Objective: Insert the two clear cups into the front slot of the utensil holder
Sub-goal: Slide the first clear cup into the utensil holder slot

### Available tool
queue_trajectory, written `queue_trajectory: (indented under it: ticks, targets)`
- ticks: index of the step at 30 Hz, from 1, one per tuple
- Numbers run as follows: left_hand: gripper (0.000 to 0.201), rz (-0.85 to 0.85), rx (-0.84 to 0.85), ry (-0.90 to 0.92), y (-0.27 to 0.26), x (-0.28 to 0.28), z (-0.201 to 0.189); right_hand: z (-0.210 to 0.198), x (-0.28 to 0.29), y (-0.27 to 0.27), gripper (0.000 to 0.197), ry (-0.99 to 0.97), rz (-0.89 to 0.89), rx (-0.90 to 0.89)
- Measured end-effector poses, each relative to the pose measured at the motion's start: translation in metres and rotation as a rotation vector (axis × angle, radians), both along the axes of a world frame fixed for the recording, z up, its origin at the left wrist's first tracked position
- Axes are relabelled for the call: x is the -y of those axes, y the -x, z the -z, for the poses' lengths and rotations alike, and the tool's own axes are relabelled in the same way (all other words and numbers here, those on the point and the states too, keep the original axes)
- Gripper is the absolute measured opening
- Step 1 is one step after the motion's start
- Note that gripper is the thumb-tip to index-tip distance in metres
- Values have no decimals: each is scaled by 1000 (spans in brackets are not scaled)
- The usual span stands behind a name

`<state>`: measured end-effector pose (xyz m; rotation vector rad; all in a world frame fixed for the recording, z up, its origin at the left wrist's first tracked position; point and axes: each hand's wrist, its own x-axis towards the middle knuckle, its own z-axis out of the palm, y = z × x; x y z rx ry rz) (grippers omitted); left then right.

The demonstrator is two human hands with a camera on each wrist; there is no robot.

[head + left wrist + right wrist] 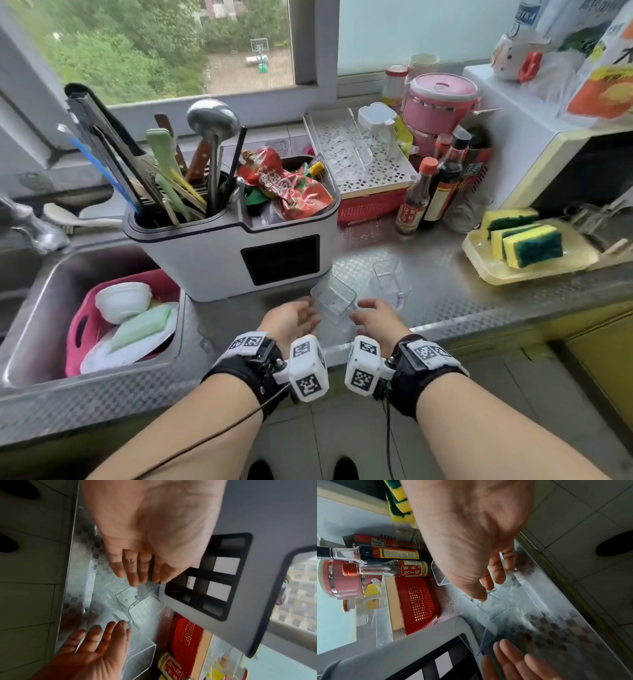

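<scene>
A clear square cup (334, 298) stands on the steel counter just in front of the white utensil holder (205, 263), below its black front slot (281, 259). My left hand (303, 316) and right hand (364, 312) flank this cup with fingers straight. In the left wrist view, the left fingers (135, 577) reach the cup (137, 605) and a right fingertip (122, 625) touches its rim. A second clear cup (390, 281) stands apart to the right, behind my right hand. The slot (205, 577) shows dividers and holds no cup.
A sink (41, 291) with a pink basket of dishes lies to the left. Sauce bottles (416, 198) and a red basket (370, 205) stand behind the cups. Sponges on a tray (527, 240) sit at the right. The counter's front edge runs under my wrists.
</scene>
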<state>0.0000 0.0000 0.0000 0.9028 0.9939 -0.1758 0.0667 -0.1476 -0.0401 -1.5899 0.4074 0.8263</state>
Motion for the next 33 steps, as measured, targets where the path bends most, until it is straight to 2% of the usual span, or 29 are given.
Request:
queue_trajectory:
  ticks: [8,13,16,27,33]
  targets:
    - [29,33,-19,-5,-2,-5,8,5,-4,-1,12,-21,-45,85]
    - [33,52,-4,14,0,-10,11,1,-16,4,14,-65,-26,191]
    - [27,61,11,23,1,-16,8,-4,-32,7,13,-72,-24,229]
    - [15,36,109,55,-8,-43,-5,-23,-73,8,15,-201,131,121]
    - [14,59,98,45,-16,-50,-8,-28,-84,3,16,-228,180,72]
